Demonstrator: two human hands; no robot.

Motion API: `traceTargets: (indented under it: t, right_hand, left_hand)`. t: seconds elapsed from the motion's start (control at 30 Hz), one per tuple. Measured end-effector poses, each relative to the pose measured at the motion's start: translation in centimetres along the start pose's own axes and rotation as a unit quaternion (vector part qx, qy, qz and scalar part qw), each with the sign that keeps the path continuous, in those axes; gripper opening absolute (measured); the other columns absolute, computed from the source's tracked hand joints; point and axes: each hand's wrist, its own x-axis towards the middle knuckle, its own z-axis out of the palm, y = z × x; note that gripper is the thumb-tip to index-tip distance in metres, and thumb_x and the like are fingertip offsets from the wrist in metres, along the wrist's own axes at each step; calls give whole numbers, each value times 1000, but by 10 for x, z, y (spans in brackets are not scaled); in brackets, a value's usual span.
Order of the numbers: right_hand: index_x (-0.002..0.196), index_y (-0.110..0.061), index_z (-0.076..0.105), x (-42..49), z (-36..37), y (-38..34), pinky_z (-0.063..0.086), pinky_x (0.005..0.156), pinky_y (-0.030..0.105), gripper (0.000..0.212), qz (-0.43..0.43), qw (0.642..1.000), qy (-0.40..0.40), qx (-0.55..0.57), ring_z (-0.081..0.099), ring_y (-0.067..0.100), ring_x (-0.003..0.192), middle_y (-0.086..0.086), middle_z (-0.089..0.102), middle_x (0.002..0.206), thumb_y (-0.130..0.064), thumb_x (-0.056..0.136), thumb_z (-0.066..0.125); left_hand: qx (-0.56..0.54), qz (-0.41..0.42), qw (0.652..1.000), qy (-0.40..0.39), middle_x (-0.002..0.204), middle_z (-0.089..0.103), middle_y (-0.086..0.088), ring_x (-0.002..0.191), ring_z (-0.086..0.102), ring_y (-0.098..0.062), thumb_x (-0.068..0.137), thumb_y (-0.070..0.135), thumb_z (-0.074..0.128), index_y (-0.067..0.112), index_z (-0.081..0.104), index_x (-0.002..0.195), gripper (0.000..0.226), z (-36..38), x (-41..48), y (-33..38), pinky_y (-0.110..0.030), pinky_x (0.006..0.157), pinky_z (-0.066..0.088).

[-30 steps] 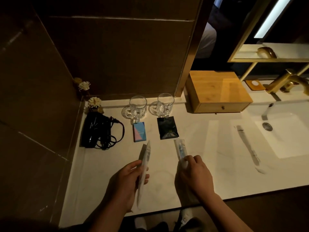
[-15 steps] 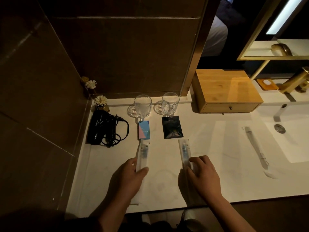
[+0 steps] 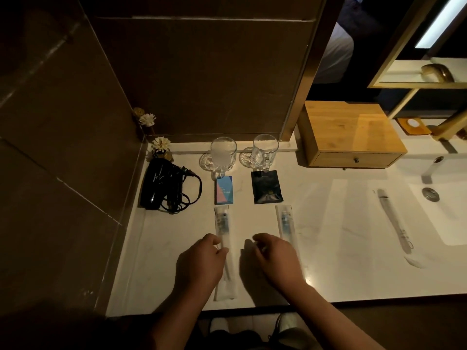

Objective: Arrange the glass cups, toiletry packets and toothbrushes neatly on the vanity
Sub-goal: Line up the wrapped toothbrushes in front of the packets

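Two glass cups (image 3: pixel 223 152) (image 3: pixel 265 150) stand on coasters at the back of the white vanity (image 3: pixel 341 248). In front of them lie a blue toiletry packet (image 3: pixel 225 190) and a black toiletry packet (image 3: pixel 266 188). Two wrapped toothbrushes lie lengthwise below the packets, the left one (image 3: pixel 222 223) and the right one (image 3: pixel 285 221). My left hand (image 3: pixel 202 263) pinches the left toothbrush at its middle. Just left of the right toothbrush, my right hand (image 3: pixel 278 258) hovers with loosely curled fingers holding nothing, and it hides that toothbrush's lower end. A third wrapped toothbrush (image 3: pixel 394 221) lies beside the sink.
A black hair dryer (image 3: pixel 161 185) with its coiled cord lies at the left, below small flower ornaments (image 3: pixel 160 145). A wooden drawer box (image 3: pixel 348 132) stands at the back right of the cups. The sink basin (image 3: pixel 449 223) and a gold faucet (image 3: pixel 452 127) are at the far right.
Both toothbrushes went from held in the hands to lying flat under the packets. My right hand has come off its toothbrush and shifted left; both hands have drawn back toward me.
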Motion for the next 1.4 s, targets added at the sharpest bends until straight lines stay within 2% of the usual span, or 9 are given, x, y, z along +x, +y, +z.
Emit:
traceTargets:
  t: [0.13,0.3,0.4,0.5,0.67,0.77,0.87,0.97,1.4]
  right_hand:
    - [114,-14,70,20,20,-22,49,93,31,26,103,987,-64,107,67,20,102,5,73,114,-23,94,55]
    - [88,-8,74,27,22,-35,60,73,38,16,187,925,-135,302,71,25,72,14,75,83,-20,89,63]
    - [84,-15,71,25,26,-34,60,69,33,12,154,961,-93,211,71,19,72,5,74,79,-27,85,67]
    - [84,-18,70,18,27,-33,48,61,22,11,93,988,-15,124,66,11,72,-1,72,79,-28,84,65]
    - [102,-21,75,11,39,-40,53,84,25,21,4,984,-95,150,66,9,91,-3,74,101,-23,93,56]
    - [100,-22,74,7,42,-38,51,82,19,20,0,986,-31,165,65,6,90,-6,73,99,-17,93,56]
    - [102,-21,71,7,41,-29,52,80,24,15,-12,997,19,70,63,11,85,-2,70,97,-24,92,60]
    - [109,-20,69,5,41,-27,54,84,30,25,-23,999,-24,-1,65,16,89,1,70,102,-34,90,63]
    - [117,-24,64,10,50,-27,54,80,24,41,30,999,-8,11,68,14,87,-1,73,104,-48,84,67]
  left_hand:
    - [2,-6,1000,-3,112,75,8,96,71,-16,89,45,63,31,64,113,28,0,0,5,-29,77,56]
    - [-125,-45,990,-43,94,77,16,81,73,-8,89,42,59,38,70,104,19,6,-2,-6,-35,80,62]
    - [-149,2,987,-65,98,76,18,81,73,-4,92,35,58,53,68,94,20,6,-8,-8,-28,79,62]
    - [-146,56,984,-87,117,73,7,94,67,-7,98,22,54,34,67,123,31,2,-11,-8,-3,68,50]
    - [-38,23,999,16,123,70,9,107,65,-15,96,36,48,33,65,123,32,-5,-6,-26,-30,90,53]
    - [-56,-9,997,60,122,70,7,108,64,-16,95,38,50,32,62,126,33,-11,0,-41,-34,93,53]
    - [-31,40,996,67,119,66,4,106,61,-16,96,40,52,27,60,130,38,-10,7,-48,-36,89,54]
    - [29,117,991,54,125,60,4,111,56,-18,95,44,53,26,57,135,44,-5,11,-43,-35,90,52]
    - [9,173,985,7,110,60,8,97,61,-12,91,37,62,31,58,132,42,6,27,-29,-28,81,54]
